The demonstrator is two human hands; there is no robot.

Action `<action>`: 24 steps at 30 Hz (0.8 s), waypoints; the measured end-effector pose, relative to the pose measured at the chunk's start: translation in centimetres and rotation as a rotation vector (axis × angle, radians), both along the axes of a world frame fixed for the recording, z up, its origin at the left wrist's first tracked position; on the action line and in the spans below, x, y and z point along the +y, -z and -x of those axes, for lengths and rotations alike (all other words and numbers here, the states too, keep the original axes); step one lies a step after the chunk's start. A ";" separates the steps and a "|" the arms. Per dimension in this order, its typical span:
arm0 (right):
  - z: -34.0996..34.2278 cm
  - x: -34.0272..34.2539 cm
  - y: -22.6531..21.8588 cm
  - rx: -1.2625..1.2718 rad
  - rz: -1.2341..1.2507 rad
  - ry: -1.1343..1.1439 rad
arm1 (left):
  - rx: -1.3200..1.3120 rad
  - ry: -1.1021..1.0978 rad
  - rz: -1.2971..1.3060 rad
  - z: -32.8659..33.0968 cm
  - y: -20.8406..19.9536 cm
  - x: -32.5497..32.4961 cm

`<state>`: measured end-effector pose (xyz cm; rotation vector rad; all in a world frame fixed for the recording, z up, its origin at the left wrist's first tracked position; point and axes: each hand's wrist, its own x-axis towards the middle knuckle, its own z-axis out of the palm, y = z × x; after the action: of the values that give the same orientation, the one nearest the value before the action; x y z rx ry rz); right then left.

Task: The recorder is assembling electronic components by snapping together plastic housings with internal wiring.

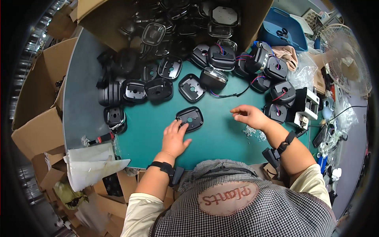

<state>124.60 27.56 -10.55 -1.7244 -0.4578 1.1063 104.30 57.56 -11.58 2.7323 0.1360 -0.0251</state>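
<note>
The black rounded-square plastic plate with a round hole point(195, 114) lies flat on the green surface point(148, 128), in the near middle. The left hand point(172, 141) has its fingers spread, with fingertips on the plate's near-left edge. The right hand point(252, 117) is above the surface, to the right, thumb close to the fingers; I cannot tell whether something small is between them. To steady the plate well, I think light pressure at the rim is best, leaving its holes uncovered, and the right wrist should not brush the loose small silvery metal pieces point(255, 134).

Now the counting: one plate is at the left hand, and one similar black plastic plate point(187, 83) lies just beyond. The silvery pieces are too many to count. Black housings with red and blue wires point(222, 59), far and right, overlap, so their number is uncertain. Farther right there are one blue plastic bin point(291, 43) and one white round fan point(343, 45).
</note>
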 end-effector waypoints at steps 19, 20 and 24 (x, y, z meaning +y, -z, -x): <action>-3.4 10.3 -1.4 -1.013 0.031 0.198 | 0.240 -0.410 0.573 -1.2 -2.4 1.2; -3.3 11.6 -0.6 -0.984 0.004 0.113 | 0.207 -0.482 0.839 -0.9 -2.2 1.6; -1.0 17.5 0.8 -0.902 -0.088 -0.170 | 0.208 -0.603 1.080 0.7 -0.9 4.1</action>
<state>125.56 45.10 -11.36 -2.0666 -1.1976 0.3408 103.59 61.67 -10.66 1.5316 0.7497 -0.1591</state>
